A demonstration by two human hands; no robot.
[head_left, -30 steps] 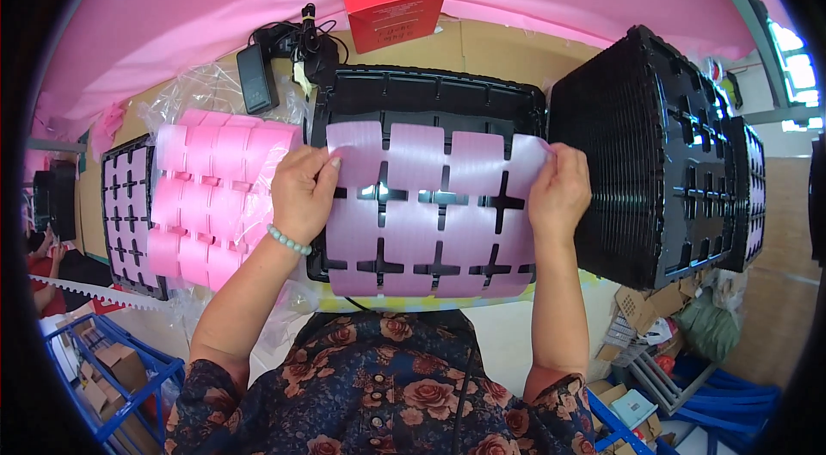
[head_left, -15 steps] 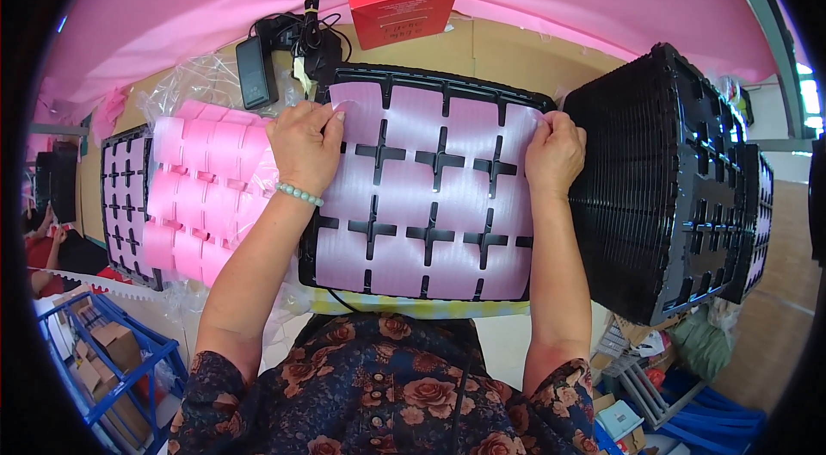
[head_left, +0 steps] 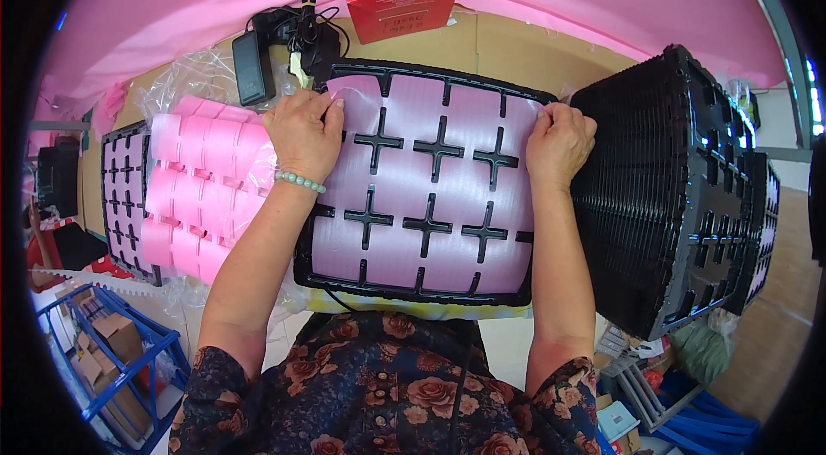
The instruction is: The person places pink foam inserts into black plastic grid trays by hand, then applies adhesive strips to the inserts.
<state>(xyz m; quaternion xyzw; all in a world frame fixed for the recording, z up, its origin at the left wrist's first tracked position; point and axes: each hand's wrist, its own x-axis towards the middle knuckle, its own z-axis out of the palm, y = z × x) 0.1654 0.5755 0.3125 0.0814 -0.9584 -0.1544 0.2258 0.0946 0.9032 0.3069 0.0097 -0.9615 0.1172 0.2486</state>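
A thin pink-purple film sheet (head_left: 403, 171) with cross-shaped cutouts lies over a black plastic tray (head_left: 447, 70) in front of me. Dark crosses of the tray show through the cutouts, and its rim shows around the sheet. My left hand (head_left: 303, 132), with a beaded bracelet at the wrist, pinches the sheet near its far left corner. At the far right corner, my right hand (head_left: 559, 145) is closed on the edge between thumb and fingers. Left of the tray lies a pile of brighter pink cut film sheets (head_left: 202, 154), partly behind my left forearm.
A tall stack of black trays (head_left: 637, 188) stands at the right. Behind the tray are a black power adapter (head_left: 252, 68) with cables and an open red box (head_left: 400, 3). Another film-covered tray (head_left: 125, 197) is at far left. Blue racks with cartons (head_left: 120, 339) stand below.
The sheet has shifted slightly and lies flatter, with its cutouts lined up more closely with the tray's crosses. Both hands keep their grip at the far corners. The view has moved a little.
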